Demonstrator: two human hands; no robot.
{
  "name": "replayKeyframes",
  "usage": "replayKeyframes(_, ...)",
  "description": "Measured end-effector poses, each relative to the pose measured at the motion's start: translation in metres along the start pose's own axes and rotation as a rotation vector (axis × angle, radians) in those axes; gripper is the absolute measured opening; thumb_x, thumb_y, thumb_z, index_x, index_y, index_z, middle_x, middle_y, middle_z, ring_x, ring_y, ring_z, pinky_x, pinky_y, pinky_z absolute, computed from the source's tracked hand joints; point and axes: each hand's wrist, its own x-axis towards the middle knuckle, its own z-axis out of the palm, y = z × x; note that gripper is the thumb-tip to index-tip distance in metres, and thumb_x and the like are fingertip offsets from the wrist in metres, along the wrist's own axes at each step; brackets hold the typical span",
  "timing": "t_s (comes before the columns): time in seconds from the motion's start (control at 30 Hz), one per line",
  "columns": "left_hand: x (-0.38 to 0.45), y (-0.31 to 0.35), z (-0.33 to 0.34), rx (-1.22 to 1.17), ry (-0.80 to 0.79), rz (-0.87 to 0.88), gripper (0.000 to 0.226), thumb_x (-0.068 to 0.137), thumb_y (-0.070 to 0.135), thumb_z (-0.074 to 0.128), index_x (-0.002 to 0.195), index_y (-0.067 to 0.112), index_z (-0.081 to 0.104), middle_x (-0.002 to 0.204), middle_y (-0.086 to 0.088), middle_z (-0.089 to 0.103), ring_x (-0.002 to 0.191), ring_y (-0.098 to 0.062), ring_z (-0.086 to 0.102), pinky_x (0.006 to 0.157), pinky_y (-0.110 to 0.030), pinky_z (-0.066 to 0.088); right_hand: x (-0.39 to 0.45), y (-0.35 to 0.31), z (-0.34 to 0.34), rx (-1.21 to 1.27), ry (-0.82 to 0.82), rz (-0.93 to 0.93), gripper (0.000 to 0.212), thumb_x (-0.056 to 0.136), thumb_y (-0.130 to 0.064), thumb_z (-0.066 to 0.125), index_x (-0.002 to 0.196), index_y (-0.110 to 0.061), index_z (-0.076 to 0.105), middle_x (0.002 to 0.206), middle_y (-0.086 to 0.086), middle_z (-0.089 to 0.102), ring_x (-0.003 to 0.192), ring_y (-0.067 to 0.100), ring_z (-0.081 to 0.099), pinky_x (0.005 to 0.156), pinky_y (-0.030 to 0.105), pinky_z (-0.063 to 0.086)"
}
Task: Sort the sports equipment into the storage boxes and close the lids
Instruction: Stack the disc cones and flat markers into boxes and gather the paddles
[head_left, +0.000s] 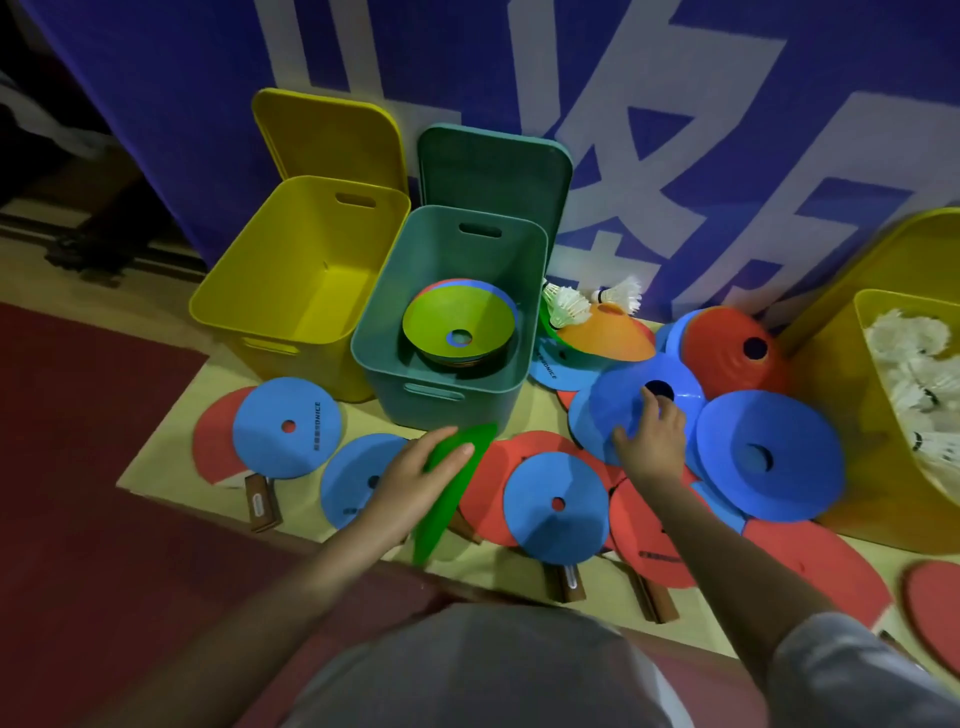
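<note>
- The low wooden platform carries the whole job, and its near edge runs just under the person's forearms, with red flooring beyond it on the left; several paddle handles poke out over that edge.
- Three storage boxes stand at the back against the blue banner. The yellow box on the left looks empty, so one category appears not yet started.
- The teal box beside it, touching or nearly so, holds a stack of disc cones, green one uppermost; there is headroom above the stack.
- The second yellow box at the right is partly filled with white shuttlecocks.
- No lid is closed: the yellow lid and teal lid lean upright behind their boxes, so closing is all still to do.
- Much remains loose: a heap of blue, red and orange cones on the right, flat blue and red discs and paddles spread along the front, and a few shuttlecocks behind the heap.
- The left hand holds a green cone on edge, fingers straight along its face, just in front of the teal box; the path up and over that rim looks open.
- The right hand is spread with fingertips on a blue cone atop the heap, crowded by neighbouring cones on all sides.
</note>
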Motion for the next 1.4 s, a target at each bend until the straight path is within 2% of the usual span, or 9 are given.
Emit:
replayKeyframes(0.13,0.001,0.021,0.033,-0.224,-0.104,-0.141,0.094,0.053,0.083,0.065,0.132,0.034,0.051,0.133,0.016,0.052,0.123,-0.007,0.048,0.109,-0.038,0.038,0.023,0.009,-0.008,-0.299,-0.244,-0.06,0.083,0.084,-0.039,0.064,0.15,-0.014,0.021,0.146,0.014,0.032,0.135,0.033,0.027,0.1,0.046,0.035)
replayKeyframes(0.4,0.018,0.041,0.09,-0.38,-0.002,-0.294,0.042,0.095,0.026,0.051,0.133,0.009,0.047,0.108,-0.007,0.061,0.1,-0.023,0.058,0.085,-0.032,0.043,0.026,0.016,-0.023,-0.473,-0.291,-0.252,0.114,0.067,-0.082,0.054,0.154,-0.024,0.007,0.14,0.01,0.033,0.132,0.031,0.028,0.092,0.044,0.036)
replayKeyframes(0.6,0.046,0.019,0.111,-0.453,0.056,-0.538,0.045,0.102,0.02,0.028,0.14,-0.003,0.037,0.141,-0.023,0.046,0.127,-0.036,0.047,0.108,-0.045,0.034,0.011,0.029,-0.048,-0.279,-0.193,-0.264,0.099,0.074,-0.059,0.061,0.153,-0.022,0.013,0.139,0.015,0.034,0.128,0.037,0.034,0.089,0.045,0.042)
replayKeyframes(0.73,0.034,0.02,0.105,-0.054,0.058,-0.284,0.03,0.098,0.03,0.033,0.11,0.021,0.059,0.105,-0.012,0.065,0.096,-0.03,0.06,0.079,-0.036,0.044,0.002,0.043,-0.069,0.062,-0.151,-0.292,0.076,0.08,-0.052,0.031,0.147,-0.017,0.034,0.15,0.015,0.032,0.135,0.034,0.032,0.101,0.046,0.039)
replayKeyframes(0.87,0.033,0.012,0.099,0.291,0.061,0.072,0.034,0.101,0.018,0.037,0.132,0.024,0.05,0.099,-0.001,0.067,0.081,-0.016,0.061,0.073,-0.037,0.049,-0.007,0.054,-0.087,0.268,-0.089,-0.33,0.061,0.088,-0.04,0.026,0.138,-0.015,0.048,0.144,0.009,0.044,0.131,0.026,0.041,0.106,0.039,0.035)
replayKeyframes(1.03,0.043,0.029,0.101,0.363,0.061,0.324,0.048,0.099,0.012,0.041,0.143,0.031,0.036,0.059,-0.002,0.055,0.047,-0.008,0.05,0.043,-0.02,0.034,-0.014,0.049,-0.101,0.531,0.131,-0.027,0.036,0.096,-0.033,0.039,0.115,-0.01,0.06,0.1,0.011,0.067,0.09,0.03,0.062,0.069,0.034,0.041)
replayKeyframes(1.17,0.051,0.06,0.088,0.178,0.047,0.389,0.05,0.1,0.008,0.04,0.14,0.038,0.035,0.085,-0.003,0.066,0.061,-0.008,0.058,0.054,-0.028,0.044,-0.017,0.042,-0.106,0.632,0.226,0.124,0.035,0.098,-0.021,0.051,0.133,-0.013,0.05,0.106,0.005,0.064,0.084,0.021,0.059,0.072,0.033,0.044)
replayKeyframes(1.27,0.065,0.08,0.07,0.059,0.1,0.407,0.051,0.099,0.004,0.039,0.145,0.028,0.036,0.13,0.01,0.051,0.112,-0.003,0.052,0.088,-0.023,0.044,-0.016,0.033,-0.1,0.643,0.287,0.219,0.053,0.096,-0.019,0.053,0.146,-0.022,0.035,0.112,0.017,0.063,0.06,0.012,0.051,0.063,0.028,0.036)
replayKeyframes(1.4,0.097,0.1,0.036,0.038,0.215,0.401,0.053,0.097,-0.002,0.04,0.145,0.021,0.038,0.126,0.011,0.046,0.108,-0.002,0.044,0.084,-0.017,0.035,0.0,0.005,-0.098,0.742,0.325,0.314,0.058,0.094,-0.011,0.053,0.148,-0.022,0.034,0.139,0.013,0.052,0.101,0.029,0.059,0.079,0.029,0.041)
